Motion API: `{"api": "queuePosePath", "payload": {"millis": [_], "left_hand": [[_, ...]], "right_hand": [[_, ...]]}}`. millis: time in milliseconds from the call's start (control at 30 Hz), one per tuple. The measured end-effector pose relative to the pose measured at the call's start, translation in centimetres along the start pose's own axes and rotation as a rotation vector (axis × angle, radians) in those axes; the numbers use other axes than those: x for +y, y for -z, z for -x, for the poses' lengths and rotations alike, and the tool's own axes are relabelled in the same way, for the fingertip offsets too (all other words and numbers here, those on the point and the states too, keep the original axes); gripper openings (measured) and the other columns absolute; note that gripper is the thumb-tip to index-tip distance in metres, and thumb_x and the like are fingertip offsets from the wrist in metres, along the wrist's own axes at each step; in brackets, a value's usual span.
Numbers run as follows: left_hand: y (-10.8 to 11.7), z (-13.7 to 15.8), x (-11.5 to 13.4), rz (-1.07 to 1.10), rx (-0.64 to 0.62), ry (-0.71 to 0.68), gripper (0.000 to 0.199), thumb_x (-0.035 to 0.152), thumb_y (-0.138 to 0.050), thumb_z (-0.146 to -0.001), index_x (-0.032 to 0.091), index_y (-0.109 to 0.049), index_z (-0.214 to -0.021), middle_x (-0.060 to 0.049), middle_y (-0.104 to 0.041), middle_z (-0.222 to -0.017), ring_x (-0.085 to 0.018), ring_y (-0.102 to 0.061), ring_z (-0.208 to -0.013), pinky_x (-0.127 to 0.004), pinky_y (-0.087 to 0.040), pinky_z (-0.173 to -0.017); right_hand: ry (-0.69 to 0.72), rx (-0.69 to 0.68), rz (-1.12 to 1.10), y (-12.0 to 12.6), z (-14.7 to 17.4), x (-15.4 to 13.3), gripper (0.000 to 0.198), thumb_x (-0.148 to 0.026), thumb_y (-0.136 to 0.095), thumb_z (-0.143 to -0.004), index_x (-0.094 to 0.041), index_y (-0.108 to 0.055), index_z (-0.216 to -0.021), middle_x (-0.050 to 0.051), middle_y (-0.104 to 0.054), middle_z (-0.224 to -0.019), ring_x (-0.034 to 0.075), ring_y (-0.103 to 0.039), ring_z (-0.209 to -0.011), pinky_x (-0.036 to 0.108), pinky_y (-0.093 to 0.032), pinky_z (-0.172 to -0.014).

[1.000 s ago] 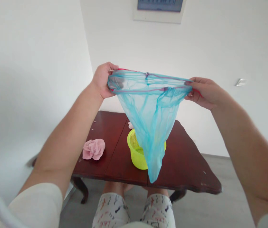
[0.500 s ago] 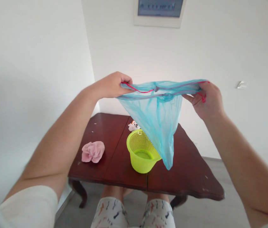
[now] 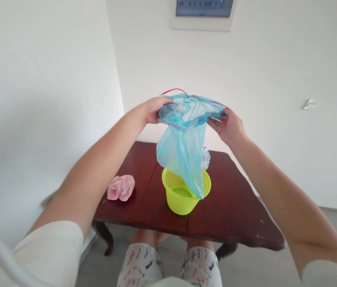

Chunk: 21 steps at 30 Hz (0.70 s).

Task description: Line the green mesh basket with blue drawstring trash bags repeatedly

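Observation:
Both hands hold a translucent blue drawstring garbage bag (image 3: 183,147) by its mouth, which is spread partly apart and shows a red drawstring. At the left rim, my left hand (image 3: 155,109) is closed on the plastic, some fingers inside the opening. My right hand (image 3: 230,125) grips the opposite rim, with red cord by its fingers. The bag hangs down, its narrow lower end over the front right part of a yellow-green perforated plastic basket (image 3: 180,205). Part of the basket's back and inside is hidden by the bag.
A dark red wooden table (image 3: 231,203) carries the basket. On its left lies a crumpled pink cloth (image 3: 121,187). Behind the basket is a clear-bluish plastic bundle (image 3: 206,158), partly hidden. White walls (image 3: 264,59) stand behind and to the left.
My hands have come closer together, the right one moving left. The bag's mouth has opened wider, and its lower end has shifted left over the basket.

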<state>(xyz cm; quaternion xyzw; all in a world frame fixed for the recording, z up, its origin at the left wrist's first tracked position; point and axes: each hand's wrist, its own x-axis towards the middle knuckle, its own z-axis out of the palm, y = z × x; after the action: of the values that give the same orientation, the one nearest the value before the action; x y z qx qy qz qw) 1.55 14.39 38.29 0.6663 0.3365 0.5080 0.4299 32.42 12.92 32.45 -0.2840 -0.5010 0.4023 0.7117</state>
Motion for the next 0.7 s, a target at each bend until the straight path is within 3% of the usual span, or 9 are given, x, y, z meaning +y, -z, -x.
{"api": "queuePosePath", "payload": {"millis": [67, 167, 300, 400, 500, 700], "left_hand": [[-0.9, -0.7, -1.5, 0.063, -0.025, 0.105, 0.016, 0.035, -0.087, -0.093, 0.021, -0.081, -0.089, -0.017, -0.090, -0.093, -0.039, -0.089, -0.107, -0.053, -0.073, -0.099], [-2.3, -1.6, -3.6, 0.158, -0.046, 0.137, 0.016, 0.037, -0.086, -0.092, 0.024, -0.079, -0.086, -0.016, -0.088, -0.090, -0.039, -0.089, -0.107, -0.052, -0.073, -0.099], [-3.9, -1.7, -6.4, 0.198, -0.207, 0.171, 0.033, 0.057, -0.084, -0.097, 0.024, -0.083, -0.093, -0.017, -0.090, -0.096, -0.037, -0.089, -0.103, -0.049, -0.073, -0.094], [-4.8, -0.6, -8.3, 0.060, -0.347, 0.389, 0.050, 0.072, -0.086, -0.094, 0.022, -0.087, -0.101, -0.020, -0.093, -0.103, -0.037, -0.090, -0.097, -0.046, -0.072, -0.084], [-5.1, 0.6, -9.5, -0.068, -0.450, 0.565, 0.053, 0.071, -0.093, -0.089, 0.021, -0.089, -0.108, -0.020, -0.094, -0.109, -0.036, -0.090, -0.094, -0.044, -0.072, -0.079], [-4.8, 1.4, -10.9, 0.062, -0.600, 0.481, 0.058, 0.074, -0.069, -0.111, 0.020, -0.088, -0.121, -0.015, -0.095, -0.122, -0.031, -0.090, -0.113, -0.043, -0.073, -0.104]], "right_hand": [[-0.010, 0.020, -0.015, 0.1, -0.4, 0.5, 0.048, -0.062, -0.090, -0.094, -0.030, -0.054, -0.091, 0.000, -0.076, -0.086, 0.024, -0.085, -0.092, 0.042, -0.079, -0.088], [-0.012, 0.088, -0.050, 0.6, -1.4, 1.0, 0.047, -0.061, -0.091, -0.095, -0.030, -0.056, -0.093, -0.003, -0.072, -0.082, 0.023, -0.084, -0.087, 0.040, -0.079, -0.083], [0.009, 0.172, -0.077, 1.9, -2.1, 1.5, 0.040, -0.060, -0.089, -0.098, -0.031, -0.062, -0.097, -0.003, -0.073, -0.085, 0.022, -0.083, -0.085, 0.037, -0.077, -0.080], [-0.032, 0.197, -0.065, 2.7, -1.5, 1.9, 0.036, -0.056, -0.088, -0.100, -0.030, -0.064, -0.099, -0.004, -0.073, -0.085, 0.019, -0.079, -0.078, 0.032, -0.074, -0.075], [-0.092, 0.202, -0.044, 3.1, -0.5, 2.2, 0.036, -0.053, -0.087, -0.104, -0.028, -0.063, -0.096, -0.005, -0.072, -0.082, 0.016, -0.075, -0.071, 0.027, -0.068, -0.067], [-0.130, 0.139, -0.019, 3.1, 0.6, 2.2, 0.029, -0.045, -0.078, -0.114, -0.026, -0.064, -0.096, -0.004, -0.073, -0.080, 0.016, -0.075, -0.070, 0.024, -0.064, -0.065]]}}
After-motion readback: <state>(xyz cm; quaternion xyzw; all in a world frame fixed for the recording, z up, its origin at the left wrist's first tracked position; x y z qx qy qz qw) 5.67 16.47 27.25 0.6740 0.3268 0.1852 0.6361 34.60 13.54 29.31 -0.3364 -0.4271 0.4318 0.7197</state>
